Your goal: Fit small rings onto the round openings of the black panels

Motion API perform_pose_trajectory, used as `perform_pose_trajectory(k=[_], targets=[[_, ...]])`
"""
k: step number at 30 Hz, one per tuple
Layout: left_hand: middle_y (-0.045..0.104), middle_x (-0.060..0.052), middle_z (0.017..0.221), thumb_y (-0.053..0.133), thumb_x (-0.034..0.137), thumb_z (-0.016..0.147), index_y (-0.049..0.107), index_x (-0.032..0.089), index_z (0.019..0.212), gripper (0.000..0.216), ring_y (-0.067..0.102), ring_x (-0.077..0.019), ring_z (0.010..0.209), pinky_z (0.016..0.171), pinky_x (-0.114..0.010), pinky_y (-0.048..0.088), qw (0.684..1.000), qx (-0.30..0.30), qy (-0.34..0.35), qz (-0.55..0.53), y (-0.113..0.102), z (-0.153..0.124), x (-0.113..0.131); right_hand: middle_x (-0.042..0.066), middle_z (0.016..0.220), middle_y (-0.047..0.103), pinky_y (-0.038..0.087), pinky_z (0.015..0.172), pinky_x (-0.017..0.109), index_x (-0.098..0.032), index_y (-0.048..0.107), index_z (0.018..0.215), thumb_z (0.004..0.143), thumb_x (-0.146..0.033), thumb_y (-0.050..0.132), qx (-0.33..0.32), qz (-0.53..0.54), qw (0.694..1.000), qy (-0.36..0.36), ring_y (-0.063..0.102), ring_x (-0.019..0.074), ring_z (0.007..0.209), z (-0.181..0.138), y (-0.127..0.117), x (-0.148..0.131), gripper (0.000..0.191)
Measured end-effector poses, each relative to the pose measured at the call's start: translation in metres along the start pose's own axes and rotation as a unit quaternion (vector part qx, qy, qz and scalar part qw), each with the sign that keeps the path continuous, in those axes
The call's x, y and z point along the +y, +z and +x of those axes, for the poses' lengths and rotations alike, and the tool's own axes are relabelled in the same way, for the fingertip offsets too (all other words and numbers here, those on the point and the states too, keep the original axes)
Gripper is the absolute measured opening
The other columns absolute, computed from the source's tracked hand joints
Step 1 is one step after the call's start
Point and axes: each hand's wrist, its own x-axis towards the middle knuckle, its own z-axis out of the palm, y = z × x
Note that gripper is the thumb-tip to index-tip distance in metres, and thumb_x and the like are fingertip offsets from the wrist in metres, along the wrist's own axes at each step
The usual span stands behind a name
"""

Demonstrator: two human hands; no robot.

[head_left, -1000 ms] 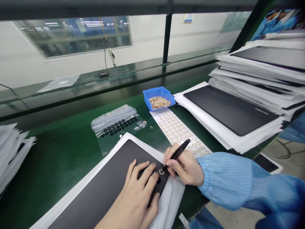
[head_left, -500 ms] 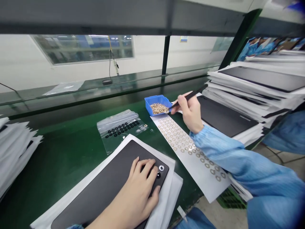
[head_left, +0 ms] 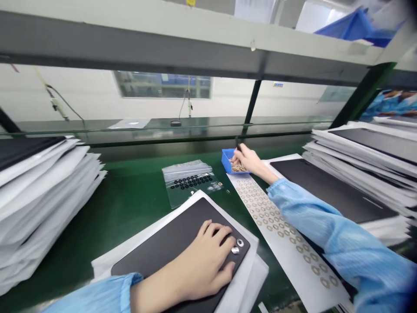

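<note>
- Now, left hand (head_left: 202,265) lies flat, fingers spread, on the dark panel (head_left: 169,248) at the bench's near edge.
- Right hand (head_left: 247,161), grip closed on dark tweezers (head_left: 239,148), reaches into the blue bin (head_left: 226,158).

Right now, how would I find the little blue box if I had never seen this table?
Start at the long green table and follow the white strip of rings away from the person to its far end. There sits the small blue tray, with the right hand reaching into it. It is the only blue container on the table, and it holds loose tan rings rather than flat sheets.
</note>
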Motion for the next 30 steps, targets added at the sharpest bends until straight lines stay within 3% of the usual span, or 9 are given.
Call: perform_pose_trajectory(k=[3,6,9,12,15,18,30], targets=[[0.051,-0.005,0.127,0.051,0.025,0.087,0.053,0.02,0.113,0.027,0.041,-0.0212,0.12,0.106,-0.035,0.038,0.999,0.024,-0.019,0.013,-0.003,0.0,-0.009,0.001,0.08,0.062,0.052,0.069,0.03,-0.011,0.061,0.091,0.093,-0.035,0.053,-0.113,-0.015,0.989,-0.094,0.06,0.0119,0.071,0.002,0.036,-0.03,0.025],[0.05,-0.006,0.127,0.051,0.025,0.086,0.051,0.018,0.116,0.03,0.04,-0.0202,0.122,0.107,-0.033,0.037,0.995,0.053,-0.078,0.044,-0.005,0.004,-0.022,0.004,0.093,0.063,0.053,0.075,0.034,-0.012,0.061,0.098,0.091,-0.032,0.056,-0.179,-0.026,0.967,-0.179,0.062,0.0143,0.082,0.007,0.083,-0.054,0.022],[0.047,-0.011,0.128,0.05,0.025,0.086,0.048,0.014,0.119,0.035,0.04,-0.0237,0.123,0.109,-0.042,0.033,0.981,0.082,-0.159,0.08,-0.006,0.008,-0.037,0.006,0.101,0.062,0.053,0.079,0.036,-0.012,0.06,0.105,0.092,-0.031,0.055,-0.194,-0.028,0.954,-0.225,0.062,0.0161,0.089,0.016,0.122,-0.069,0.023],[0.044,-0.019,0.132,0.046,0.028,0.088,0.046,0.008,0.122,0.039,0.036,-0.0305,0.129,0.111,-0.054,0.023,0.957,0.104,-0.245,0.115,-0.008,0.013,-0.054,0.007,0.105,0.062,0.053,0.079,0.036,-0.013,0.059,0.108,0.092,-0.031,0.055,-0.195,-0.023,0.95,-0.245,0.061,0.0166,0.09,0.024,0.146,-0.075,0.025],[0.038,-0.026,0.137,0.041,0.032,0.091,0.044,0.001,0.125,0.047,0.029,-0.0372,0.134,0.109,-0.06,0.019,0.932,0.108,-0.319,0.134,-0.008,0.014,-0.067,0.007,0.106,0.062,0.053,0.08,0.037,-0.013,0.059,0.109,0.092,-0.03,0.055,-0.195,-0.015,0.948,-0.251,0.061,0.017,0.092,0.026,0.158,-0.077,0.025],[0.04,-0.029,0.137,0.036,0.039,0.093,0.044,0.0,0.127,0.053,0.032,-0.0393,0.133,0.106,-0.06,0.025,0.919,0.092,-0.357,0.135,-0.007,0.014,-0.073,0.007,0.107,0.062,0.052,0.082,0.038,-0.013,0.059,0.109,0.092,-0.03,0.055,-0.196,-0.009,0.948,-0.25,0.061,0.0175,0.093,0.025,0.162,-0.078,0.024],[0.045,-0.022,0.135,0.038,0.043,0.095,0.05,0.007,0.125,0.048,0.035,-0.033,0.133,0.107,-0.054,0.026,0.914,0.071,-0.37,0.148,-0.007,0.016,-0.071,0.007,0.107,0.061,0.053,0.081,0.037,-0.013,0.059,0.108,0.092,-0.03,0.055,-0.213,-0.014,0.949,-0.233,0.061,0.0172,0.093,0.022,0.168,-0.074,0.024]])
